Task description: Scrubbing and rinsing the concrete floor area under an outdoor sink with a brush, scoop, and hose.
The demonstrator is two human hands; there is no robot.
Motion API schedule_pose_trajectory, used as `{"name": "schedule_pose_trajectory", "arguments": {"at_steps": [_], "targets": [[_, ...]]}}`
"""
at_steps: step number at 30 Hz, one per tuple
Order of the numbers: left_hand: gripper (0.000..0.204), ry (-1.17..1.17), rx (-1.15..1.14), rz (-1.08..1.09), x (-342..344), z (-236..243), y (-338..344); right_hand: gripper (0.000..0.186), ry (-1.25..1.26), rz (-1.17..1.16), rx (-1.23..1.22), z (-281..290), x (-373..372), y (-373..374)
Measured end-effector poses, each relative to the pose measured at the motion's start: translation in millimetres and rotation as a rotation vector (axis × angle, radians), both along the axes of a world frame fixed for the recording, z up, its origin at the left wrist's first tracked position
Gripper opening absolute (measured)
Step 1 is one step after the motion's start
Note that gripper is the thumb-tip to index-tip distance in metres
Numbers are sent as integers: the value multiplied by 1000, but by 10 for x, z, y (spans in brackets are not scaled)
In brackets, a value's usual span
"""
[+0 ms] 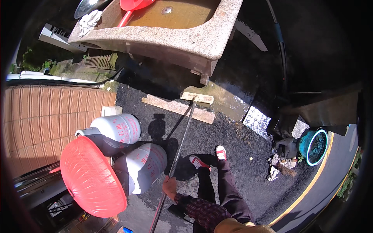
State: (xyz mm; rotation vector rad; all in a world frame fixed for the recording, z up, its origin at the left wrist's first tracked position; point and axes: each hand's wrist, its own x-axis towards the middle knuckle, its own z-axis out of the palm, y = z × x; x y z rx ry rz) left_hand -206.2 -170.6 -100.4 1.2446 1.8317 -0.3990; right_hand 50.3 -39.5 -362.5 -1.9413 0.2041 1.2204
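My right hand (169, 187) is closed around the dark pole of a long-handled push broom (182, 143); its arm reaches in from the lower right, across my legs. The pole slants from the lower edge up to a pale, flat broom head (197, 97), whose underside is hidden. That head rests on wet ground just beyond a flat strip of board (178, 108), below the stone sink. My left hand does not show.
A speckled stone sink (155, 42) holds brownish water and a red scoop (134, 4). To my left stand two grey gas cylinders (118, 128) and a large red ribbed basket (93, 176). A teal tub (313, 146) and crumpled rags (274, 167) lie at the right.
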Motion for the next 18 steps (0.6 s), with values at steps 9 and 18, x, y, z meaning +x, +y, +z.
{"name": "schedule_pose_trajectory", "arguments": {"at_steps": [9,18], "targets": [[39,120,-57,-319,1131,513,861,40,240,42,91,204,-22,366],[29,-353,164,-256,597,-16,444,40,222,-286,-87,-282,335,-882]]}}
